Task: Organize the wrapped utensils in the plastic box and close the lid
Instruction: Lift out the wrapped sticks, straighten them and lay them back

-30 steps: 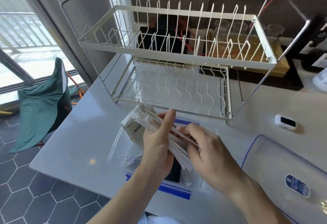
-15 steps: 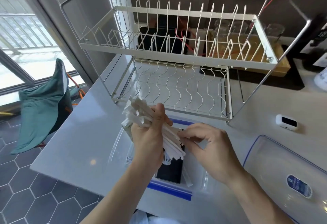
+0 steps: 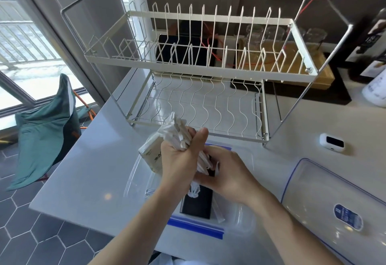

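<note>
My left hand [image 3: 180, 160] is shut around a bundle of white paper-wrapped utensils [image 3: 177, 128], held tilted above the clear plastic box [image 3: 135, 172] with blue clasps. My right hand [image 3: 227, 172] grips the lower end of the same bundle over the box. Inside the box lie a white tissue pack [image 3: 151, 156], a black flat object [image 3: 198, 204], a white cable and one loose wrapped utensil [image 3: 218, 214]. The clear lid [image 3: 325, 197] with a blue rim and label lies upside down on the counter to the right.
A white two-tier wire dish rack [image 3: 208, 89] stands just behind the box. A small white device [image 3: 332, 141] lies on the counter at right. A white bottle [image 3: 376, 89] stands far right. The counter edge drops at left to a tiled floor with a green folded chair [image 3: 43, 133].
My left hand has closed more tightly around the bundle and turned it more upright. My right hand has slid under to the bundle's lower end.
</note>
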